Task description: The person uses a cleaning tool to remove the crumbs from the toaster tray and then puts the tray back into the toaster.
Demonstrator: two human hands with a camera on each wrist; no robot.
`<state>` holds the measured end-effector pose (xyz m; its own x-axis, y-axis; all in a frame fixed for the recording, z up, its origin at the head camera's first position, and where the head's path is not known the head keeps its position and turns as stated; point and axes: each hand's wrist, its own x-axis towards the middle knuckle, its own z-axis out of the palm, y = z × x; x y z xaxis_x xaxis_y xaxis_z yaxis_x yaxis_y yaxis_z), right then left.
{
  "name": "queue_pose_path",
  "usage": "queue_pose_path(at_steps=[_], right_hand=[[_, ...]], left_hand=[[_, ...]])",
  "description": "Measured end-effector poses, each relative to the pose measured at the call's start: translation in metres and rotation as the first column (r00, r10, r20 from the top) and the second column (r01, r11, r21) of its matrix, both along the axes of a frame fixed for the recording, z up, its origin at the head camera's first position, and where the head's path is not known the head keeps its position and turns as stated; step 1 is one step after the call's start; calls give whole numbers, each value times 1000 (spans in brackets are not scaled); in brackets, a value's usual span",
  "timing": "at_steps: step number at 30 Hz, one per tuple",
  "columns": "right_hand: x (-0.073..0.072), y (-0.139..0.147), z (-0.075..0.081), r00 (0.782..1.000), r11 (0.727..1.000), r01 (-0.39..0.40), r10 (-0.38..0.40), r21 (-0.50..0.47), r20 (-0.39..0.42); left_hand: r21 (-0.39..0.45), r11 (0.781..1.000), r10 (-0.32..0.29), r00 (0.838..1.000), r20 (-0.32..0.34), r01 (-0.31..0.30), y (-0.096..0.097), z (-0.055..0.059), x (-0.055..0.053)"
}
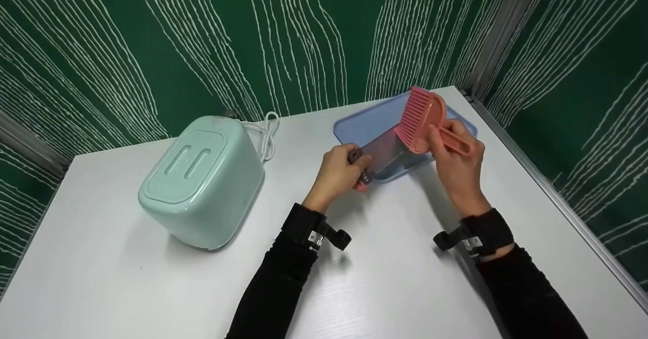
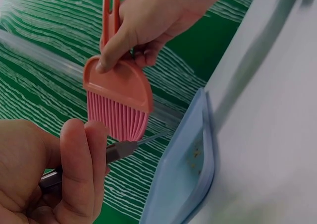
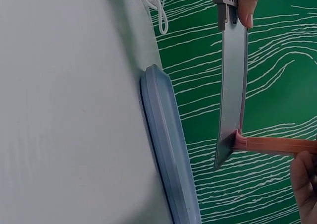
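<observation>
In the head view, the left hand (image 1: 338, 169) grips the brown end of a thin grey plate (image 1: 380, 152), whose long axis slants away rightward above a blue tray (image 1: 357, 122); the right hand (image 1: 459, 163) holds an orange brush (image 1: 430, 121), bristles at the plate's far end. White table (image 1: 288, 177) lies between the hands and a mint toaster (image 1: 202, 187) at left. In the left wrist view, brown crumbs (image 2: 196, 157) dot the tray. In the right wrist view, bristles touch near the plate's tip, apart from the tray's rim, the right hand nearer.

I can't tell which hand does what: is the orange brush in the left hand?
No, in the head view the right hand grips the orange brush, while the left hand holds the flat panel.
</observation>
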<state>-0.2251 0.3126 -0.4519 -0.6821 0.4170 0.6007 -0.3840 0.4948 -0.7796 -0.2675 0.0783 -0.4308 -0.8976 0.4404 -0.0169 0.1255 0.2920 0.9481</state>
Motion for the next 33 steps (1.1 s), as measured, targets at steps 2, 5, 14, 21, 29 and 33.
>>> queue_pose_path(at_steps=[2,5,14,21,29,33], right_hand=[[0,0,0,1000,1000,4,-4,1,0],[0,1,1,1000,1000,6,-6,1,0],[2,4,1,999,1000,17,-18,22,38],[0,7,0,1000,998,17,-18,62,15],[0,9,-1,999,996,28,-29,84,13],[-1,9,-2,1000,996,10,-10,87,-8]], left_hand=[[-4,1000,3,1000,-4,-3,0,0,0],[-8,1000,10,1000,-9,-10,0,0,0],[-44,999,30,999,-39,-31,0,1,0],[-61,997,33,995,-89,-38,-1,-1,-2],[-110,993,17,986,-164,-35,-2,-3,-3],[-136,990,14,982,-188,-40,-2,-4,-4]])
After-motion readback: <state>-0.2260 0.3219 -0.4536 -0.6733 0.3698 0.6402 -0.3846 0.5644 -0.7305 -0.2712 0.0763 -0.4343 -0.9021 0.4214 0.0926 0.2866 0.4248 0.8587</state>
